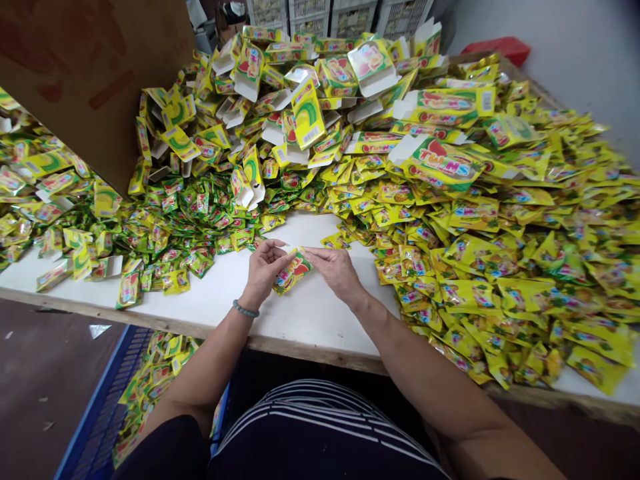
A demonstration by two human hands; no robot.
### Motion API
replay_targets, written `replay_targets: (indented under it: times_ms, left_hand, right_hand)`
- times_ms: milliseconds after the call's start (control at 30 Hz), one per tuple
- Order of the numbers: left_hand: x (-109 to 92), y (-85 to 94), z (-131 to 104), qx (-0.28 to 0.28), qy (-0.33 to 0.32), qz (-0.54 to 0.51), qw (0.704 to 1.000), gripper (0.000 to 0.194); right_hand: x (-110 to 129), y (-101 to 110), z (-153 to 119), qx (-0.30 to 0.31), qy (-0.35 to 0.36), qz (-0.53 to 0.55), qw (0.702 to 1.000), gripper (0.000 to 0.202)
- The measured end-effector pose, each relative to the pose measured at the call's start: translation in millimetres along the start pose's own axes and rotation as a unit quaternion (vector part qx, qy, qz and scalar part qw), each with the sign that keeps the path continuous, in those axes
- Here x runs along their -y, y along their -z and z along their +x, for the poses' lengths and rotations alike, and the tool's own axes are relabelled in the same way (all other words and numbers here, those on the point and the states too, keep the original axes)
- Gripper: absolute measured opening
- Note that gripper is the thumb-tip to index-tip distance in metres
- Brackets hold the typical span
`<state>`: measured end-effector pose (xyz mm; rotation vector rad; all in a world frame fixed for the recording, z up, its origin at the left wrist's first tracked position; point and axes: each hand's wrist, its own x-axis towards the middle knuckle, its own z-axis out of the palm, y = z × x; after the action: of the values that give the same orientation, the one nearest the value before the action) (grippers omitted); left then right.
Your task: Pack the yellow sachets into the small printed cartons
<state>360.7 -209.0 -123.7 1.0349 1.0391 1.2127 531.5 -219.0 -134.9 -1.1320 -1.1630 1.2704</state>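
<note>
Between my two hands is a small yellow-and-green box point(293, 275) with a watermelon picture, tilted above the white tabletop. My left hand point(266, 268), with a beaded bracelet at the wrist, grips its upper left side between thumb and fingers. At the box's top edge, my right hand point(336, 268) pinches with the fingertips pressed together; the fingers cover part of that edge. Just beyond my hands lies a heap of small green sachets point(200, 217). Close to my right forearm spreads a large pile of yellow packets point(465, 287).
Printed boxes point(370, 63), many with open flaps, are heaped at the back. A large brown carton point(100, 87) stands at the left. Below the table edge, a blue crate point(103, 400) holds filled-looking boxes. White plastic crates point(310, 17) stand behind the table.
</note>
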Motion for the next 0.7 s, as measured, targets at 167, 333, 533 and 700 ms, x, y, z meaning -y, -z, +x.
replay_targets:
  times_ms: [167, 333, 533, 700]
  left_hand:
    - [-2.6, 2.3, 0.2, 0.04, 0.01, 0.017, 0.999, 0.04]
    - [-2.5, 3.6, 1.0, 0.054, 0.011, 0.008, 0.998, 0.041]
    - [-3.9, -0.7, -0.4, 0.021, 0.01, -0.021, 0.999, 0.046]
    - [-7.4, 2.5, 0.6, 0.057, 0.008, 0.016, 0.998, 0.041]
  right_hand:
    - [-0.6, 7.0, 2.1, 0.024, -0.013, -0.008, 1.0, 0.036]
    - [4.3, 2.2, -5.2, 0.009, 0.025, -0.057, 0.998, 0.028]
    - [8.0, -7.5, -14.8, -0.02, 0.049, -0.084, 0.995, 0.034]
    - [4.2, -1.8, -8.5, 0.032, 0.008, -0.013, 0.999, 0.034]
